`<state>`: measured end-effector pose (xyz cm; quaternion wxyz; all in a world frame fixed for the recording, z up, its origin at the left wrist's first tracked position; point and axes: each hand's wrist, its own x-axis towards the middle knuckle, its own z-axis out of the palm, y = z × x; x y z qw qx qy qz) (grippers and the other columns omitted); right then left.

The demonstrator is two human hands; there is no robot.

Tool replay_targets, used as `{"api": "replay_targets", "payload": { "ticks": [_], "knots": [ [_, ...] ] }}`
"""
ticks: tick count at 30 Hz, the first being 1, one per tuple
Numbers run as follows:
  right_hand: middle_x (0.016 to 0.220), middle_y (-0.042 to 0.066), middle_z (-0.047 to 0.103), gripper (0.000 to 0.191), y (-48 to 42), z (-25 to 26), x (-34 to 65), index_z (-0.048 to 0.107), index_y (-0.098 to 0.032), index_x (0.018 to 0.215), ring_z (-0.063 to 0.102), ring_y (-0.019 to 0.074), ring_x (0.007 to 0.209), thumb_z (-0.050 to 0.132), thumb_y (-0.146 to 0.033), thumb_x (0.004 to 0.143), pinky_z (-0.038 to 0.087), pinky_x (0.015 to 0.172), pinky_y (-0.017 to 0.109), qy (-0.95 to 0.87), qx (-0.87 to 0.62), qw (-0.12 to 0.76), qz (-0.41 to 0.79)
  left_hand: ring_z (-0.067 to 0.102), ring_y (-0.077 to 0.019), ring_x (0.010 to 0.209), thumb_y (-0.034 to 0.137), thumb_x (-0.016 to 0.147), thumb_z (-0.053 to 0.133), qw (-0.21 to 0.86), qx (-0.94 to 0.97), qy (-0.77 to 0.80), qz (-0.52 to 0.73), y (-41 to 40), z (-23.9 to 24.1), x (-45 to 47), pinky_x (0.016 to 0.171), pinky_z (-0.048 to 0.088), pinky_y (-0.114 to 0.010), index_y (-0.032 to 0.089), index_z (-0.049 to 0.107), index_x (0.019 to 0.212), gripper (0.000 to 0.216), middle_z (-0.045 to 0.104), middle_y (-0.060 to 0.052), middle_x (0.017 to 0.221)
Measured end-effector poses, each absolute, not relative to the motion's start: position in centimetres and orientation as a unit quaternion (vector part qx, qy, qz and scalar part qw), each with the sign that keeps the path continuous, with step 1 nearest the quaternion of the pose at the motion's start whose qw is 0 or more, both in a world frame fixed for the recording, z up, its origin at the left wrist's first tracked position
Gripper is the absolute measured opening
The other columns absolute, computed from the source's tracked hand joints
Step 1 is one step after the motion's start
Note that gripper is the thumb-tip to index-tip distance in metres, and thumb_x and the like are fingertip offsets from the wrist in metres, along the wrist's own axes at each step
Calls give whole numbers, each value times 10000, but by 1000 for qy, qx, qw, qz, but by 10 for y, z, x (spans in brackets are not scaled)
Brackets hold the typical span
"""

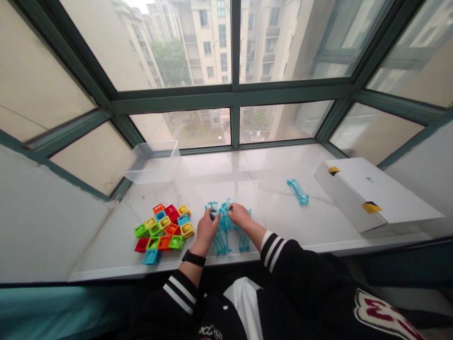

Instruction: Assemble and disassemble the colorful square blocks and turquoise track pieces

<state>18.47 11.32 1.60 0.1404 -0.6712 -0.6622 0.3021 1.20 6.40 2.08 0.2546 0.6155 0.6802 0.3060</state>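
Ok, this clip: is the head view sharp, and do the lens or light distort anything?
Head view: fairly sharp, with no obvious motion blur on the left hand or right hand; the wide lens splays the window frame outward; daylight leaves a soft glare across the white sill.

Head-worn view facing forward and down, close over the left hand (pixel 206 231), right hand (pixel 239 215) and marble windowsill (pixel 269 163), window (pixel 233 89) beyond

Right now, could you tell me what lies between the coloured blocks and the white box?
In the head view: left hand, right hand, blue pieces they touch, and another blue piece.
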Motion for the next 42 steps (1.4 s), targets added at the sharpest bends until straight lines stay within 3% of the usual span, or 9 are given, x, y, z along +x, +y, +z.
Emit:
{"api": "replay_targets", "payload": {
  "ticks": [7, 12, 16, 18, 25, 30, 36, 42],
  "knots": [
    [1120, 79, 807, 147, 112, 20, 195, 765, -206, 1042, 721, 228, 1096, 663, -217, 936, 485, 904, 269, -669, -648, 147, 332, 732, -233, 796, 550, 945, 592, 287, 570, 676, 368, 66, 27, 11, 749, 489, -327, 262, 578, 1066, 313, 746, -12, 815],
    [874, 27, 809, 187, 110, 18, 204, 759, -190, 1095, 757, 161, 828, 657, -192, 938, 506, 771, 221, -649, -640, 153, 382, 758, -248, 836, 573, 925, 605, 320, 553, 663, 390, 68, 26, 14, 791, 524, -358, 259, 563, 1054, 342, 763, -21, 824],
    [851, 3, 801, 292, 110, 17, 199, 738, -195, 1201, 741, 134, 686, 697, -197, 912, 512, 685, 207, -631, -633, 164, 417, 787, -245, 841, 586, 905, 616, 377, 529, 636, 417, 68, 22, 15, 787, 565, -355, 251, 538, 1043, 371, 761, -25, 842],
    [823, -2, 793, 269, 110, 17, 196, 764, -211, 1163, 740, 144, 680, 710, -210, 900, 517, 687, 218, -626, -633, 170, 422, 796, -244, 839, 592, 902, 619, 388, 525, 628, 423, 68, 21, 15, 791, 580, -355, 247, 530, 1041, 382, 759, -25, 844],
    [811, 27, 775, 129, 115, 27, 213, 796, -198, 929, 730, 179, 746, 692, -206, 854, 504, 755, 258, -595, -671, 209, 390, 798, -219, 783, 535, 964, 559, 353, 536, 664, 384, 72, 24, 10, 704, 568, -311, 242, 523, 1080, 317, 757, -24, 873],
    [785, 5, 738, 137, 118, 41, 251, 759, -202, 919, 700, 156, 694, 634, -238, 877, 486, 696, 238, -569, -680, 261, 382, 756, -206, 718, 444, 952, 629, 328, 568, 673, 342, 79, 30, 13, 707, 505, -307, 248, 578, 1023, 214, 748, -8, 818],
    [701, -7, 669, 153, 108, 46, 279, 713, -182, 912, 673, 143, 642, 576, -251, 898, 475, 581, 199, -532, -678, 300, 409, 741, -246, 871, 422, 980, 640, 252, 648, 675, 248, 96, 39, 42, 758, 468, -309, 252, 626, 1090, 203, 773, -53, 878],
    [706, -23, 680, 102, 92, 36, 279, 719, -199, 877, 655, 132, 609, 645, -269, 870, 486, 586, 204, -542, -658, 298, 430, 731, -270, 887, 425, 960, 684, 228, 671, 673, 210, 116, 39, 66, 775, 466, -322, 237, 657, 1082, 226, 767, -86, 887]
  ]
}}
